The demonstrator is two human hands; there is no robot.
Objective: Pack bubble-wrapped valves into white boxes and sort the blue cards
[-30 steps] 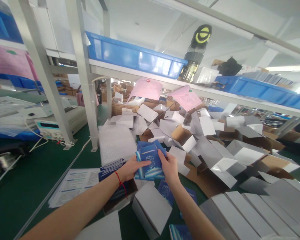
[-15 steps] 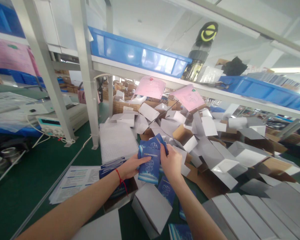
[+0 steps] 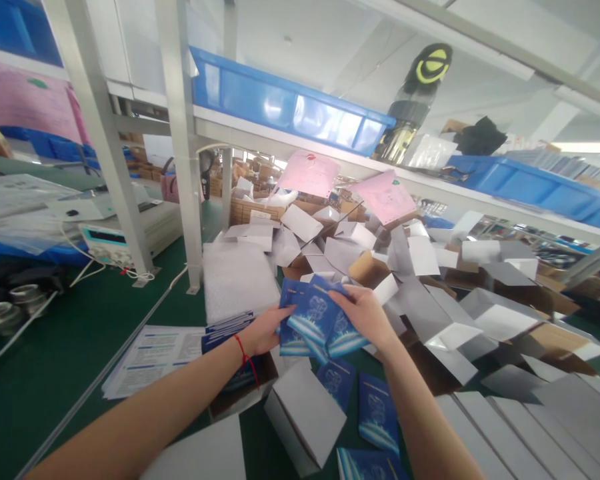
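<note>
Several blue booklets (image 3: 316, 316) with a white line drawing on their covers are fanned out between my hands. My left hand (image 3: 266, 330), a red string round its wrist, grips them at the left edge. On the right side my right hand (image 3: 365, 312) pinches the fan with thumb on top and fingers underneath. Below lie more blue booklets (image 3: 377, 410) on the green table, some partly under my right forearm. A closed white box (image 3: 307, 413) stands just beneath the fan. Left of it, an open carton (image 3: 240, 402) holds more booklets, partly covered by my left wrist.
Open white boxes (image 3: 420, 300) are heaped across the back and right. A bubble-wrap stack (image 3: 240, 280) and printed sheets (image 3: 155, 360) lie left. Metal posts (image 3: 183, 153) carry a shelf with blue bins (image 3: 290, 100). A row of white boxes (image 3: 510, 433) fills the lower right.
The booklets in my hands have been spread into a wider fan, with my right hand moving right and turning. Another booklet on the table now shows beside my right forearm.
</note>
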